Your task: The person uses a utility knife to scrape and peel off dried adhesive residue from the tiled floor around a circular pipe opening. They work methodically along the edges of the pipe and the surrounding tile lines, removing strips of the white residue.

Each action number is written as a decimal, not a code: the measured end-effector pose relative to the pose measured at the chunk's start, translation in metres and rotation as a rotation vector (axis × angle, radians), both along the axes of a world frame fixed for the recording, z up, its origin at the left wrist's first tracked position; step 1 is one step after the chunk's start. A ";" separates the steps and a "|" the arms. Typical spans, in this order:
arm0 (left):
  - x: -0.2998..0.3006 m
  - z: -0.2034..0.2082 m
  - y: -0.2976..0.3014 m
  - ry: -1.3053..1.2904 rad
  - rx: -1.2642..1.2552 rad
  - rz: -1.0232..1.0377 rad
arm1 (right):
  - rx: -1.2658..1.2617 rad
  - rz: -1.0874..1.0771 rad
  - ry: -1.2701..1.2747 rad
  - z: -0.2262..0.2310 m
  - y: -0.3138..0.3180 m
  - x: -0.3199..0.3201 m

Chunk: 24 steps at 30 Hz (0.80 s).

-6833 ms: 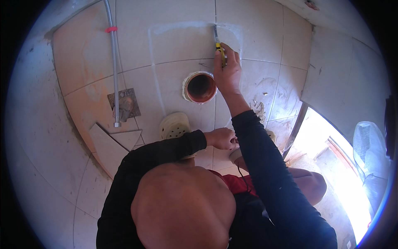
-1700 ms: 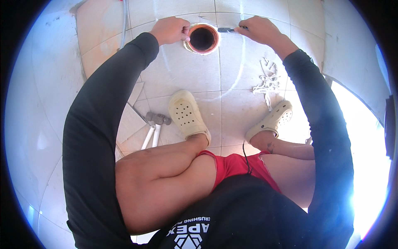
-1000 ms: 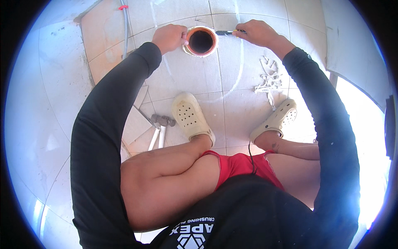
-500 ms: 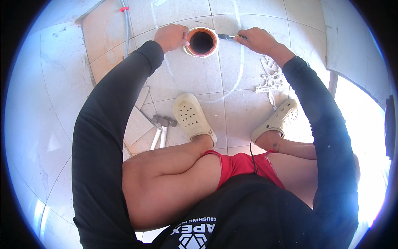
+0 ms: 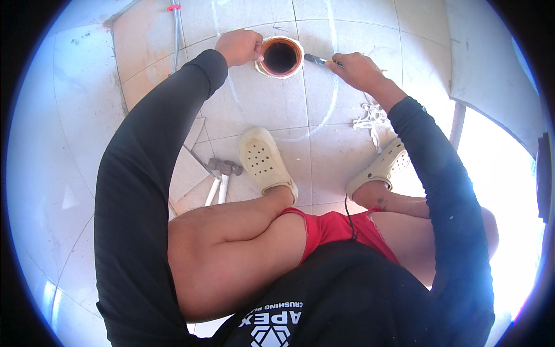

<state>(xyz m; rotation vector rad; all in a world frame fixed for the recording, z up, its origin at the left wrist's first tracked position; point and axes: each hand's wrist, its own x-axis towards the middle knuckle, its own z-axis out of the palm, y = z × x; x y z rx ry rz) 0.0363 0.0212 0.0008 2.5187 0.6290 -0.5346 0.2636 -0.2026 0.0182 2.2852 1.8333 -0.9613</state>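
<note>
Right hand (image 5: 354, 69) wraps our knife (image 5: 317, 59), tip angled left just beside the pipe (image 5: 282, 74), probably for control; our left hand (image 5: 240, 48) bunches at the pipe's opposite edge, likely bracing, grip unclear.

Orange pipe (image 5: 281, 73): round, open-mouthed | dark-tipped tool (image 5: 315, 59): slanted, just right of pipe, contact unclear

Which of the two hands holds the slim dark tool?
The right hand grips the slim dark tool; the left hand is at the orange pipe.
</note>
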 end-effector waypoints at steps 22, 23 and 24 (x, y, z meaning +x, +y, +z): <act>0.002 0.001 0.004 -0.026 -0.031 -0.023 | -0.135 -0.298 0.008 0.009 -0.018 -0.050; 0.003 0.001 0.004 -0.016 -0.034 -0.022 | -0.137 -0.298 0.008 0.010 -0.019 -0.052; 0.003 0.001 0.004 -0.007 -0.037 -0.020 | -0.141 -0.300 0.008 0.011 -0.020 -0.054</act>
